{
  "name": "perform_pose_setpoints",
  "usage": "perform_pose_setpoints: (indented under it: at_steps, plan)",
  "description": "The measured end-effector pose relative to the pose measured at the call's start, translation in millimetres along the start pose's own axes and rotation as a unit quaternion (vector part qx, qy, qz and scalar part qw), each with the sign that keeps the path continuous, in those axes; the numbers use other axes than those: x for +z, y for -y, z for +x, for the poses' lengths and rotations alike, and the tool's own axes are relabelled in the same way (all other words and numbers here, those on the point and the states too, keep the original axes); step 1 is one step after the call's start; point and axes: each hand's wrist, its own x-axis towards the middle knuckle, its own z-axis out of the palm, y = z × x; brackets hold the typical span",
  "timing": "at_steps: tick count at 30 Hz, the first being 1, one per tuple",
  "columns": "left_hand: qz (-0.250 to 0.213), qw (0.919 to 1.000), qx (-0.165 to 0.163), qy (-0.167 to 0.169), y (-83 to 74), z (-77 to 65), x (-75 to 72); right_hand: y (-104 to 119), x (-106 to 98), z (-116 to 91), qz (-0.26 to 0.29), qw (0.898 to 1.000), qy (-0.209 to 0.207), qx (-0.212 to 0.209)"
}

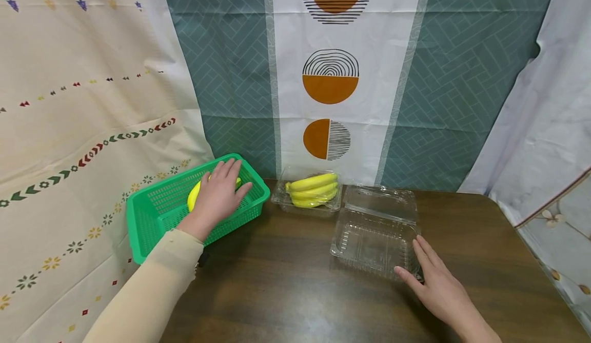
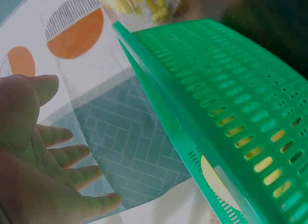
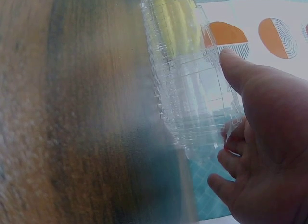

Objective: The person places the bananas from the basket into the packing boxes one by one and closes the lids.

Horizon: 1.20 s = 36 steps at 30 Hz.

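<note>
Lying below the spread left grip are bananas; container flanks spread right grip.

Teal/wht cloth w/ 3 circles

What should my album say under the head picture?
Left grip over the basket, right grip at the open box, bananas between.
</note>
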Motion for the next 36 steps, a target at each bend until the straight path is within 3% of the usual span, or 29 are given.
perform_pose_setpoints:
  at_steps: [18, 36]
  plan:
    - [0.005, 0.9998, -0.019, 0.010, 16.2, 5.6, -14.0, -2, 1, 0, 0.000, 1.000, -0.002, -0.002]
    - [-0.008, 0.9973, -0.046, 0.056, 35.3, 19.4, -18.9, -1, 1, 0, 0.002, 1.000, 0.001, 0.001]
